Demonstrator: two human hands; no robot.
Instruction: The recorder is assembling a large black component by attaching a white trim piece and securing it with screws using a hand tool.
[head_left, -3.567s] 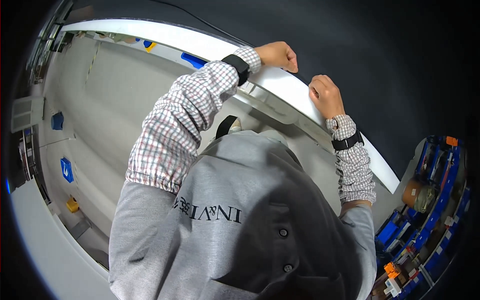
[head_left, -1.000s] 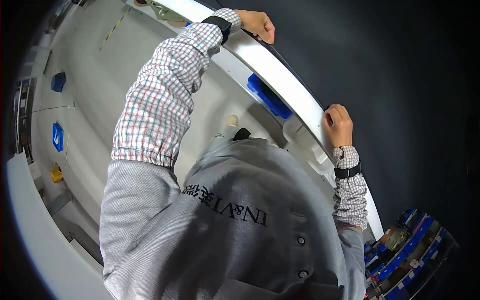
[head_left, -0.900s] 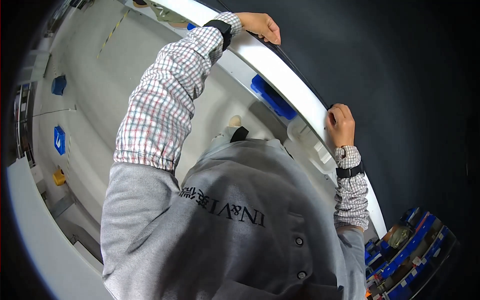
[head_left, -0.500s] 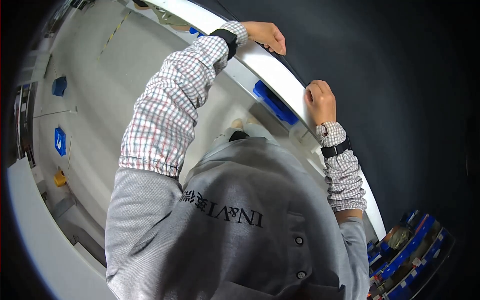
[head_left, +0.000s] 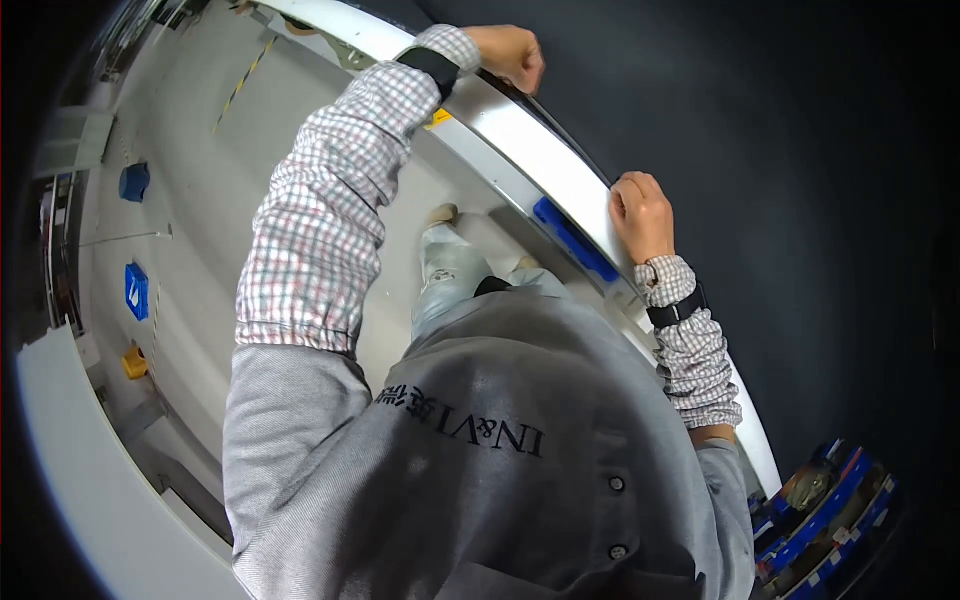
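Observation:
A thin black strip [head_left: 574, 140] runs along the line where the white table edge [head_left: 540, 150] meets the dark surface [head_left: 780, 200]. My left hand [head_left: 512, 58] is closed at the strip's far-left part, knuckles up, its fingertips hidden underneath. Nearer and to the right, my right hand [head_left: 643, 215] has its fingers curled and pressed together where the strip comes to it. Thumb and fingertips there are partly covered, so the pinch itself is hard to see. Both forearms wear checked sleeve covers with black wrist bands.
A blue bin [head_left: 575, 238] sits below the table edge. At the lower right are blue racks [head_left: 825, 510] with small parts. On the floor to the left stand a blue stool [head_left: 134, 182], a blue box [head_left: 137, 291] and a yellow object [head_left: 134, 362]. A white surface [head_left: 80, 440] curves along the lower left.
My left hand has slid left along the edge, farther from my right hand. The right hand stays at nearly the same place. One foot has stepped out to the left.

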